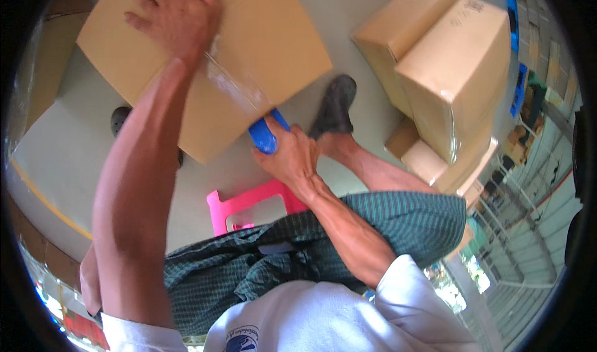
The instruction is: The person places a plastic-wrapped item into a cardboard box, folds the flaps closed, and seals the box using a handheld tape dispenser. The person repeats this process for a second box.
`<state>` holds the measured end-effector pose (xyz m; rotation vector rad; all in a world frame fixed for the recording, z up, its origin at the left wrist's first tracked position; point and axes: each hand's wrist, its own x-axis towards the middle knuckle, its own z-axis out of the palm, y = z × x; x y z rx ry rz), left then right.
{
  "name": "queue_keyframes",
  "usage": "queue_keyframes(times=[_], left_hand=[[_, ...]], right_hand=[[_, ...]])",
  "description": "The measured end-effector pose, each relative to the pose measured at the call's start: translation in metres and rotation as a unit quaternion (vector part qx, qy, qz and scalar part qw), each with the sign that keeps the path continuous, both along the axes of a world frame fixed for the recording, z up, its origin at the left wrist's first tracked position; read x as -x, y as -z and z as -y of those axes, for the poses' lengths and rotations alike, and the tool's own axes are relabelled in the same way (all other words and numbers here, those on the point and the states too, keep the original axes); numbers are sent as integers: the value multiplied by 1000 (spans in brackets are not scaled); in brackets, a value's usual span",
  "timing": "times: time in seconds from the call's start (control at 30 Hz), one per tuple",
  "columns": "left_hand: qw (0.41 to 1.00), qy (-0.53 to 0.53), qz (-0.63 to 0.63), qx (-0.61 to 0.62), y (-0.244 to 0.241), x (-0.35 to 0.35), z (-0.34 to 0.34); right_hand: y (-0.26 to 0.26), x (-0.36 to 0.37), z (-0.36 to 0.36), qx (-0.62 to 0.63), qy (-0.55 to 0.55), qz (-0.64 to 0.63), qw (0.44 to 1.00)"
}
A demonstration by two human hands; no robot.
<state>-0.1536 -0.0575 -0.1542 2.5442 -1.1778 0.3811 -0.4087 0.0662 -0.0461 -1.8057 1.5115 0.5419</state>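
Note:
A cardboard box [275, 39] lies before me, with clear tape running along its seam to the near edge. My left hand [175, 18] rests with spread fingers on the box, near its far left part. At the near edge, beside the end of the tape, my right hand [291, 154] grips a blue tool [264, 136], which looks like a tape dispenser; part of it is hidden by my fingers and the box. Whether the tape is still joined to the tool cannot be told.
Closed cardboard boxes [452, 49] stand together at the right, with smaller cardboard pieces [424, 160] near them. A pink plastic stool [242, 200] is under me. More cardboard [51, 72] stands at the left. My shod foot [338, 102] is between the box and the right-hand boxes.

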Motion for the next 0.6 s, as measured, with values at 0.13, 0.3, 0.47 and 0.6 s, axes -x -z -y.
queue_keyframes(times=[0.13,0.3,0.47,0.6], left_hand=[[1000,9,-20,6,9,1,-12],[999,32,-27,-15,1,2,-9],[997,13,-66,-40,5,-20,-12],[993,6,-91,-71,-3,-9,-5]], right_hand=[[-21,20,-4,79,47,22,996],[1,89,-46,131,411,147,890],[39,20,-64,-43,818,390,421],[75,-25,-56,-110,865,430,233]])
